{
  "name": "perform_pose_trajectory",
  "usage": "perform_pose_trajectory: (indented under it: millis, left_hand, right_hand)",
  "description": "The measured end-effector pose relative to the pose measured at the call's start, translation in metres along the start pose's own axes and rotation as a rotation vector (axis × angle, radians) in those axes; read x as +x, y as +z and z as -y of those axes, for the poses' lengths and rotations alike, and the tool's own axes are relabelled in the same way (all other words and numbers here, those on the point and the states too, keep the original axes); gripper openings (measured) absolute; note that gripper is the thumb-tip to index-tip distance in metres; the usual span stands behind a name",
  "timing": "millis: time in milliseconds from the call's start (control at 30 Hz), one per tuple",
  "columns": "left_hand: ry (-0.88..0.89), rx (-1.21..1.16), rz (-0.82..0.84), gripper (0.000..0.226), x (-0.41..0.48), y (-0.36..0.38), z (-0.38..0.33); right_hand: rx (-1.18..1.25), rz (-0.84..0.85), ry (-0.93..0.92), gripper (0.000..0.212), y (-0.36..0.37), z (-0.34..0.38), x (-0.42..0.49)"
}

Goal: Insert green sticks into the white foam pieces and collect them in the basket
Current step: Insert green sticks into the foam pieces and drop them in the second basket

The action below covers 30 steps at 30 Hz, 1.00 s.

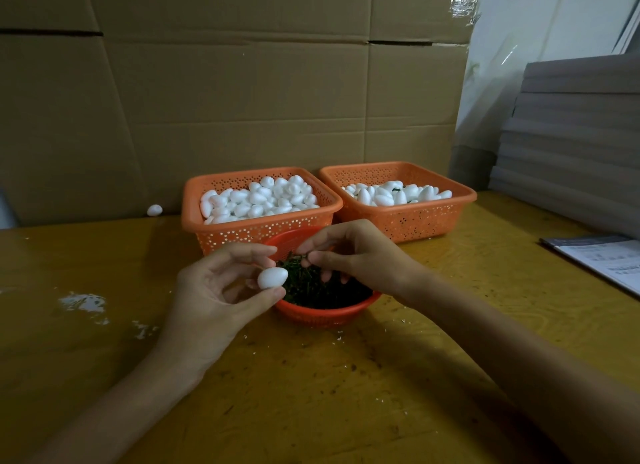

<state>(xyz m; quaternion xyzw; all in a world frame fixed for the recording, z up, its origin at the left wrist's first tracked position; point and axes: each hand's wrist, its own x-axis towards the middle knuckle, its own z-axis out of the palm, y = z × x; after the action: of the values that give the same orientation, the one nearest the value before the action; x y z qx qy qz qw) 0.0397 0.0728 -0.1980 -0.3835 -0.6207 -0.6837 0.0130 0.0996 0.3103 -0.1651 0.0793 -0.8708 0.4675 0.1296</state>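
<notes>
My left hand (221, 290) pinches a white egg-shaped foam piece (272, 277) between thumb and fingers, just left of a round red bowl (322, 313) filled with green sticks (311, 285). My right hand (349, 256) hovers over the bowl, thumb and forefinger pinched together on a thin green stick near its top. Behind the bowl, the left orange basket (242, 237) holds a heap of plain foam pieces. The right orange basket (415, 221) holds foam pieces with bits of green showing among them.
A stray foam piece (154, 210) lies by the cardboard wall (242, 100) at the back left. White crumbs and smears (83, 302) dot the yellow wooden table (346, 377). Papers (602, 259) and stacked grey boards (575, 134) sit at the right.
</notes>
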Motion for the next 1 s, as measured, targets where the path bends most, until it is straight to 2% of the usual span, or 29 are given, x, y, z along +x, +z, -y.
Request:
perform_pose_trajectory:
  millis: [300, 500, 733, 900, 1000]
  left_hand:
    - [-0.08, -0.099, -0.073, 0.023, 0.002, -0.001, 0.001]
    - [-0.151, -0.262, -0.154, 0.032, 0.003, -0.001, 0.001]
    - [-0.218, -0.278, -0.189, 0.034, 0.004, -0.005, 0.0]
    - [-0.223, -0.28, -0.183, 0.028, 0.003, -0.005, 0.001]
    - [-0.223, -0.282, -0.177, 0.033, 0.003, -0.006, 0.002]
  right_hand:
    - [0.031, -0.043, -0.063, 0.014, 0.003, 0.0, -0.001]
    - [0.109, -0.098, -0.178, 0.014, 0.005, 0.005, -0.004]
    - [0.016, -0.093, -0.302, 0.014, 0.013, 0.01, -0.008]
    - [-0.024, -0.116, -0.326, 0.013, 0.014, 0.013, -0.009]
    - [-0.037, -0.123, -0.324, 0.013, 0.014, 0.015, -0.01]
